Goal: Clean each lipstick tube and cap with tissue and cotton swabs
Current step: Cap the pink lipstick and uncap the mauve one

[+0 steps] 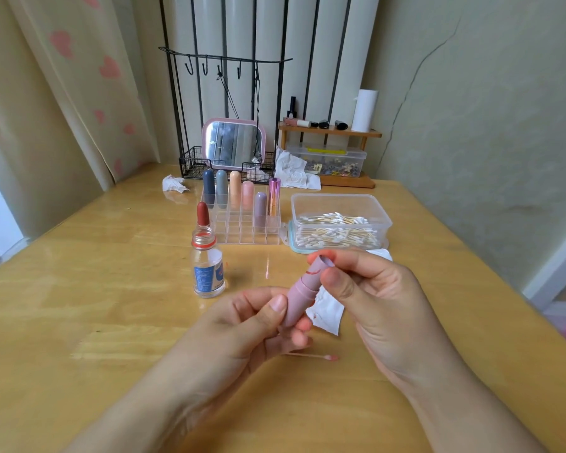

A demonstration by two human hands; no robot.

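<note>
Likely to smear red further: a streak on the pink lipstick tube sits right under the right hand, thumb and forefinger pinching the open upper end. Could also slip from so light a pinch. Lower end clamped in the left hand, fingers curled round it — tube tilted between both grips, in front of the cotton swab box. Tissue just behind the tube; a used swab nearer still.

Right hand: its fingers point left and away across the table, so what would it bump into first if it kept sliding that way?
Probably the small glass bottle, left of the lipstick tube the right hand pinches; depth is unclear, so it may pass in front.
</note>
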